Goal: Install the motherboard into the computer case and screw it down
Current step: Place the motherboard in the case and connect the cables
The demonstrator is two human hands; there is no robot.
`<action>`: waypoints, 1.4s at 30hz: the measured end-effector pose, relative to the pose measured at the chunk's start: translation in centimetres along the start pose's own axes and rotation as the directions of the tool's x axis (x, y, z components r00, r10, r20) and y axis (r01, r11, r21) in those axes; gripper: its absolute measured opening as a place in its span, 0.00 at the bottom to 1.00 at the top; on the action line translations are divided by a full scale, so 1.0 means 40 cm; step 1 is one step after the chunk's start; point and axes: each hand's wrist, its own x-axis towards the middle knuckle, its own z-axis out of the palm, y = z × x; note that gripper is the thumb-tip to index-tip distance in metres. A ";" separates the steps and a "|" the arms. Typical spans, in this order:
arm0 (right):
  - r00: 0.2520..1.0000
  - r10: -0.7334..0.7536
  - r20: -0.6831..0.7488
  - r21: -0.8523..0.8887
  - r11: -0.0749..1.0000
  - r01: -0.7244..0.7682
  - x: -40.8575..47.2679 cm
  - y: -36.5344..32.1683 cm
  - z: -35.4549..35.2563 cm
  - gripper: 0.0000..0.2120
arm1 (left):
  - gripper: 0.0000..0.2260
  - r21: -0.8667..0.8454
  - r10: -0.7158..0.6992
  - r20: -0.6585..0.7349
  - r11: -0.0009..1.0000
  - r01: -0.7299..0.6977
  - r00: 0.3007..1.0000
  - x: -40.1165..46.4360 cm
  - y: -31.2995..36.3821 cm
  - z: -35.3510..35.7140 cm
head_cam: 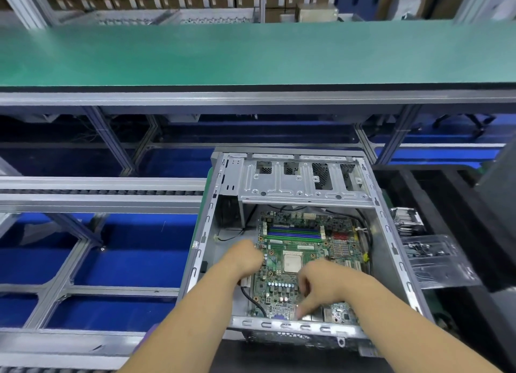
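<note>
An open silver computer case (307, 185) lies flat in front of me. A green motherboard (304, 250) with blue and green memory slots and a square CPU socket sits on the case floor. My left hand (244, 257) grips the board's left edge with curled fingers. My right hand (324, 284) lies over the board's near part, its fingers curled downward toward the near edge by the rear ports. Whether it pinches the board or only touches it is blurred. Black cables run along the case's left and right inner walls.
A clear plastic bag of screws (430, 251) lies right of the case, beside a finned metal part (406, 219). A green conveyor surface (251, 54) runs across beyond the case. Aluminium frame rails (97, 197) and blue floor fill the left.
</note>
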 end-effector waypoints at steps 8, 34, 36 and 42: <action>0.990 -0.006 0.141 -0.449 0.891 0.069 -0.017 -0.059 0.015 0.12 | 0.10 0.021 0.168 0.034 0.985 -0.169 0.985 0.000 0.004 0.017; 0.875 -0.127 -0.467 0.020 0.988 0.154 0.086 -0.056 -0.003 0.06 | 0.08 -0.363 0.132 0.250 0.931 -0.034 0.959 -0.034 0.040 -0.019; 0.893 -0.140 -0.427 -0.029 0.990 0.142 0.088 -0.058 -0.004 0.05 | 0.06 -0.379 0.120 0.258 0.925 -0.014 0.959 -0.037 0.042 -0.017; 0.903 -0.096 -0.419 0.062 0.989 0.134 0.082 -0.051 -0.001 0.06 | 0.09 -0.390 0.164 0.168 0.917 -0.087 0.972 -0.035 0.050 -0.016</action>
